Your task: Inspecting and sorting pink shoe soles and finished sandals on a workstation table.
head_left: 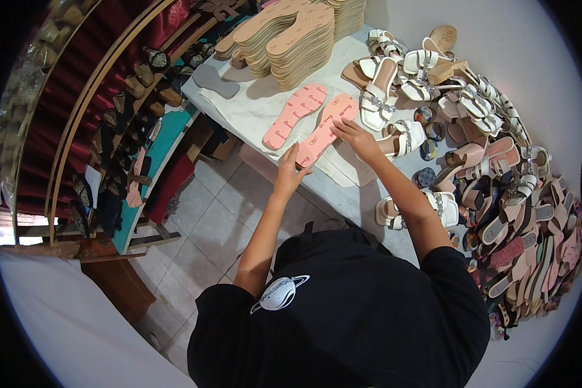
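Note:
On the worktable (239, 123) in front of me lie two pink insoles with red print. My left hand (290, 169) pinches the near, narrow end of the right pink insole (319, 142), fingers on one side and thumb on the other. Along that insole's right edge, my right hand (354, 137) rests with its fingers stretched out and apart on the surface. The other pink insole (296, 116) lies flat just to the left, touched by neither hand. Pale sheet material (336, 167) spreads beneath them.
Tall stacks of tan insole boards (301, 48) stand at the back. A grey sole-shaped piece (216, 81) lies at the table's left corner. White sandals (376, 103) crowd the right, with a heap of shoes (517, 239) beyond. Shelves with shoes (126, 123) stand left, across the tiled floor (204, 239).

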### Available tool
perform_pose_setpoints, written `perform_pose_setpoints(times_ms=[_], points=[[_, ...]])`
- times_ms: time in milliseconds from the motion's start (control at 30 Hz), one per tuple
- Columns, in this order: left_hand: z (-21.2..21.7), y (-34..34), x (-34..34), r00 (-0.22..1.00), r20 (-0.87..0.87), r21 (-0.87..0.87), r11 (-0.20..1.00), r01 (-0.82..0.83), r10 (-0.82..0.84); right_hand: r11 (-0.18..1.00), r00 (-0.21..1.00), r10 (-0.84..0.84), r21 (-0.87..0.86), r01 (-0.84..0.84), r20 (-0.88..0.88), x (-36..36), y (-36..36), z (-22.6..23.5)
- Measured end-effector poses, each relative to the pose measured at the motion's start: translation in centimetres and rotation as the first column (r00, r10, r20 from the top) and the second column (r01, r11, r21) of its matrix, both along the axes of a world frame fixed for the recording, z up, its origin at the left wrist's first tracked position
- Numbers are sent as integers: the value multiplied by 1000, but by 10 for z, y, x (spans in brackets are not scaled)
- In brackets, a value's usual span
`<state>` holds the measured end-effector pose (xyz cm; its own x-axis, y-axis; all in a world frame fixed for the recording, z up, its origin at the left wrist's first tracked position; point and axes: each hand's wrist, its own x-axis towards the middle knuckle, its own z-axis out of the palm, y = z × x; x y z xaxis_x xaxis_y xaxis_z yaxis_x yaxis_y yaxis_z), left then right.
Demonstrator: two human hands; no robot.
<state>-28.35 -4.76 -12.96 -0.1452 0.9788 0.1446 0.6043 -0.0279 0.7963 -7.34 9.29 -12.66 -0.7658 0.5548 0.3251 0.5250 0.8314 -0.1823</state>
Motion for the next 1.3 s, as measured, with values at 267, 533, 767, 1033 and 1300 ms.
perform_pose_setpoints(times_ms=[267,533,767,1033,1300], points=[[8,2,0,998,-55,5,999,-31,32,1000,1000,-2,16,1,7,0,1,0],[10,-4,1,991,-125,-35,998,-50,45,1000,999,13,2,-13,-40,1,3,-2],[35,15,35,936,-353,161,986,42,18,993,990,-19,-120,3,-136,1,-17,11],[53,55,104,904,-392,200,944,264,-169,928,889,-345,32,371,-302,62,-51,47],[67,62,210,783,-371,250,759,601,-498,745,674,-622,-37,666,-399,165,-128,57]])
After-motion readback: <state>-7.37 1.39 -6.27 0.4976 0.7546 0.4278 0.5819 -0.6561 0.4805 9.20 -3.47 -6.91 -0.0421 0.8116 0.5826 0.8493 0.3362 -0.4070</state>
